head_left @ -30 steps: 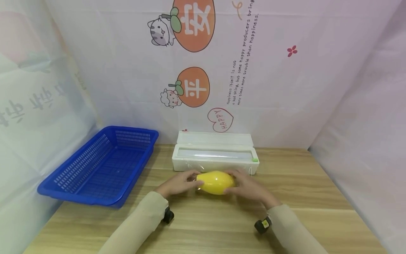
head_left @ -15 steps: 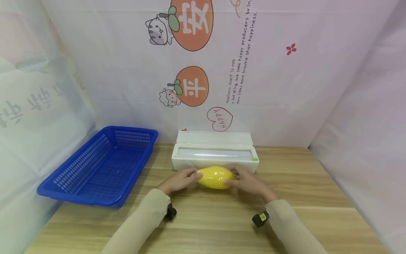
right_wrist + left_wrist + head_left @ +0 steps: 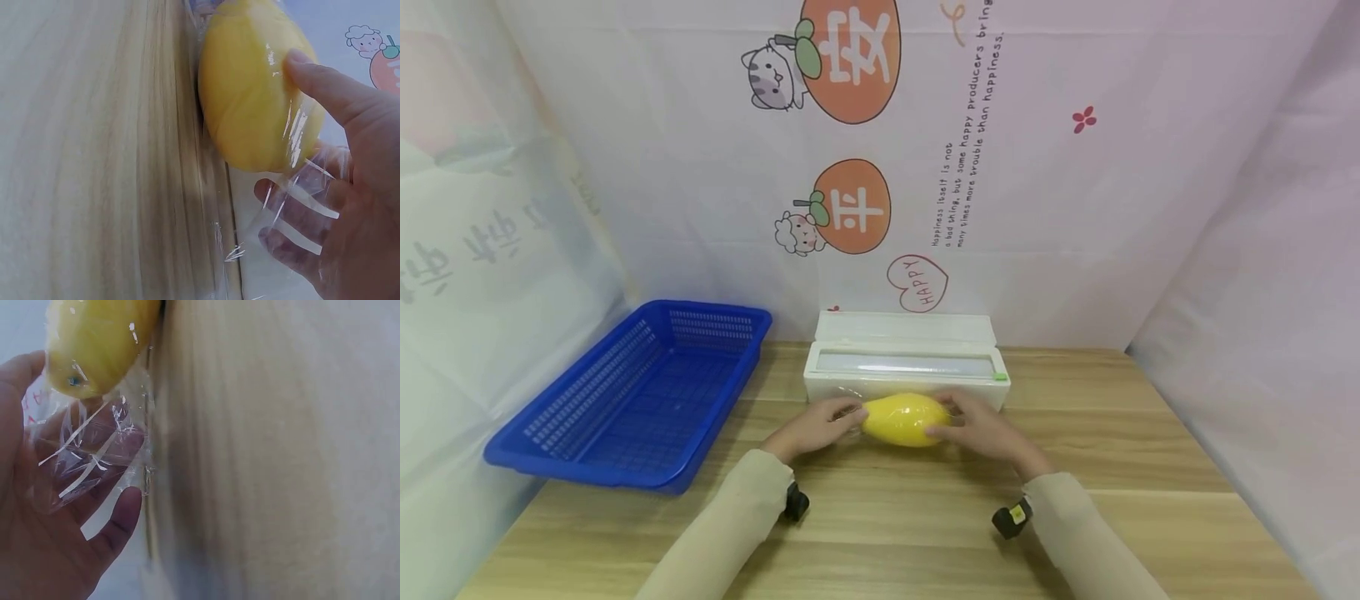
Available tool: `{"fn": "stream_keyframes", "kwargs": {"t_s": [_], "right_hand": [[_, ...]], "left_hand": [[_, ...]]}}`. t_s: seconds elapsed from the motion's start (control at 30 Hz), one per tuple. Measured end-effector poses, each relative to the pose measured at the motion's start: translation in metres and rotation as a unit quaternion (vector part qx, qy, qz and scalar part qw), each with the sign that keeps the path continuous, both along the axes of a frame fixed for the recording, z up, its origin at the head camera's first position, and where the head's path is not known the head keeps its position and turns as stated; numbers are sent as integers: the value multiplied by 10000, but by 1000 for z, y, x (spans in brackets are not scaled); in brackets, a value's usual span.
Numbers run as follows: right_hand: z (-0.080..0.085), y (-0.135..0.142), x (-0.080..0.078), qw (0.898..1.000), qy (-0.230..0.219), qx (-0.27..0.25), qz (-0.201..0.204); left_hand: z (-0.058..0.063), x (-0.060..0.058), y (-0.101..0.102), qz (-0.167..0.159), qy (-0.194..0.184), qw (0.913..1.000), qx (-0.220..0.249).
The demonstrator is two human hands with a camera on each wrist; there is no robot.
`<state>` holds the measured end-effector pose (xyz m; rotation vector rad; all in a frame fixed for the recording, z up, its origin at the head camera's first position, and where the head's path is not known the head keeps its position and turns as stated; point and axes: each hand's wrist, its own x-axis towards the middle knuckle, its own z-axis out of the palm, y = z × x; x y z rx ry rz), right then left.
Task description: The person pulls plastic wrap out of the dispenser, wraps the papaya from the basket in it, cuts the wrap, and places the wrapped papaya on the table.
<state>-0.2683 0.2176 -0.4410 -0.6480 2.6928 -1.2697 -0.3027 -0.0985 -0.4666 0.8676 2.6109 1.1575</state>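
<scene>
A smooth yellow fruit (image 3: 906, 419), shaped like a mango or papaya, lies sideways between the two hands, wrapped in clear film. At its narrower end my left hand (image 3: 817, 428) holds it, thumb by the tip. Loose crumpled plastic wrap (image 3: 94, 447) trails across those fingers in the left wrist view. On the wide end my right hand (image 3: 988, 427) grips with the thumb pressed to the surface. In the right wrist view more film stretches over its lower fingers (image 3: 294, 215). Right behind the fruit stands a white cling-film box (image 3: 910, 387), its lid raised.
To the left sits a blue plastic basket (image 3: 677, 417) with slotted sides. Both stand on a wood-grain table (image 3: 895, 533). Printed white cloth (image 3: 1037, 208) hangs at the back and along both sides.
Both hands have shifted the fruit a little away from the body, closer to the film box, then slightly left. The loose film at its left end is gathered closer. Basket and box stay put.
</scene>
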Motion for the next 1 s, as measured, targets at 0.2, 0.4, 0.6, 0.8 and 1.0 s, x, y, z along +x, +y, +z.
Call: {"fn": "stream_keyframes", "kwargs": {"t_s": [0.2, 0.4, 0.6, 0.8, 1.0], "right_hand": [[2, -4, 1, 9991, 280, 266, -166], [-2, -5, -1, 9970, 546, 473, -292], [-7, -3, -3, 9972, 598, 336, -281], [-11, -2, -6, 9993, 244, -54, -294], [-13, 1, -5, 9993, 158, -208, -257]], "left_hand": [[17, 8, 5, -128, 938, 9955, -69], [22, 9, 11, -177, 1289, 9913, -202], [13, 6, 12, -340, 1294, 9909, 166], [4, 0, 12, -278, 1178, 9923, 264], [0, 0, 14, -242, 1062, 9939, 181]]}}
